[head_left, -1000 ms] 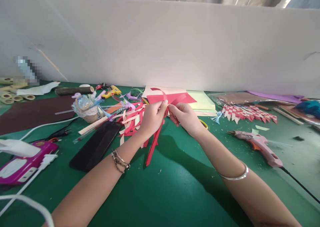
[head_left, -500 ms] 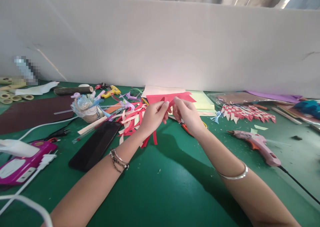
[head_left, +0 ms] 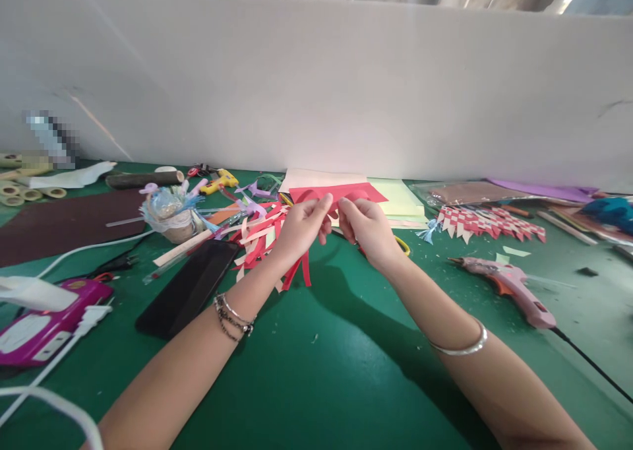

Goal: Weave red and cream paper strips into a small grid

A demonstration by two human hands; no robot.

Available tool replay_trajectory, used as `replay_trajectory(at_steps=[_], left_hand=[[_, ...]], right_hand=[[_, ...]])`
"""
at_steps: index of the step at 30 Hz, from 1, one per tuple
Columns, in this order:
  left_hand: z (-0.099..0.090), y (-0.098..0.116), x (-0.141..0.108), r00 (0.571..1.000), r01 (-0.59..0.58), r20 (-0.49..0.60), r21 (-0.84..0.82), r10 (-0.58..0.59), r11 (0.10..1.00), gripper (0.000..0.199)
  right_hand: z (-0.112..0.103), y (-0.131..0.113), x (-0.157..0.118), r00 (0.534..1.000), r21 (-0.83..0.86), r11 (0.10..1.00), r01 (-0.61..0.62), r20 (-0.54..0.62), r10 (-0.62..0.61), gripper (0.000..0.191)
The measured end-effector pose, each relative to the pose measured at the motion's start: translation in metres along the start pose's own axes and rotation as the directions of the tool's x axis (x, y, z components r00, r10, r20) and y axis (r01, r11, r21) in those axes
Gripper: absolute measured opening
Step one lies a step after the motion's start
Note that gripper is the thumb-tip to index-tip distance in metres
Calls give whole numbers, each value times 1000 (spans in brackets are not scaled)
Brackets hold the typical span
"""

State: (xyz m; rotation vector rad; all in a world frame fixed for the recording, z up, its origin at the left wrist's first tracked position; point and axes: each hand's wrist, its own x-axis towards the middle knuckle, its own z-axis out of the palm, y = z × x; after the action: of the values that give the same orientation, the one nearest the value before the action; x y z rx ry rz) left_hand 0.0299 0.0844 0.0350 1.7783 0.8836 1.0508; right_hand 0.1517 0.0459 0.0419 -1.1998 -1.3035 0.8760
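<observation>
Thumb and fingers of my left hand (head_left: 302, 229) are closed on a red paper strip (head_left: 335, 207), which appears curved between the hands. My right hand (head_left: 370, 231) pinches the same strip a short way to the right. Part of the strip is hidden by the fingers and hard to tell from the red paper sheet (head_left: 373, 191) behind it. Left of the hands lies a heap of red and pale pink paper strips (head_left: 260, 242). A yellow handle loop (head_left: 403, 245), part of a tool mostly hidden, shows beside my right hand.
A black phone (head_left: 190, 291) and a purple power strip (head_left: 82, 305) lie left. On the right are a pink glue gun (head_left: 512, 282) with its cord and a red-and-white woven paper piece (head_left: 489, 222). A pale wall (head_left: 316, 94) bounds the green table (head_left: 316, 384) behind.
The hands have shifted slightly, and the right hand has moved a little left and down. The red strip now shows as curves above the fingers. The tabletop items have not moved.
</observation>
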Motion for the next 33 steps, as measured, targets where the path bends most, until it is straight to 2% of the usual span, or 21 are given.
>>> replay_trajectory(at_steps=[3,8,10,16,19,22,24,28,33], left_hand=[[1,1,-1,998,-24,54,57,21,998,41],[2,1,-3,996,-85,16,116,84,990,40],[2,0,-3,996,-93,-2,122,94,988,41],[3,-4,-1,995,-24,-95,-23,22,999,39],[2,-4,0,999,17,-48,-81,-21,997,40],[2,-2,-1,999,20,26,-58,-18,998,40],[2,-1,-2,999,-8,34,-14,8,1000,40],[4,0,-4,997,-72,-25,70,74,995,41],[5,-4,-4,995,-61,-83,27,63,998,40]], right_hand=[[-2,1,2,998,66,998,6,-61,-2,38],[0,0,2,998,-47,999,22,67,-19,41],[1,-1,1,997,-75,997,22,72,-16,40],[3,-1,-1,998,-106,994,-9,56,15,43],[2,0,-1,1000,-49,999,-12,10,12,43],[1,2,1,998,23,1000,-13,-56,15,39],[0,3,2,1000,20,1000,-13,-22,14,38],[1,3,2,998,-101,994,34,58,-28,38],[3,0,-1,1000,-123,992,9,27,-5,37]])
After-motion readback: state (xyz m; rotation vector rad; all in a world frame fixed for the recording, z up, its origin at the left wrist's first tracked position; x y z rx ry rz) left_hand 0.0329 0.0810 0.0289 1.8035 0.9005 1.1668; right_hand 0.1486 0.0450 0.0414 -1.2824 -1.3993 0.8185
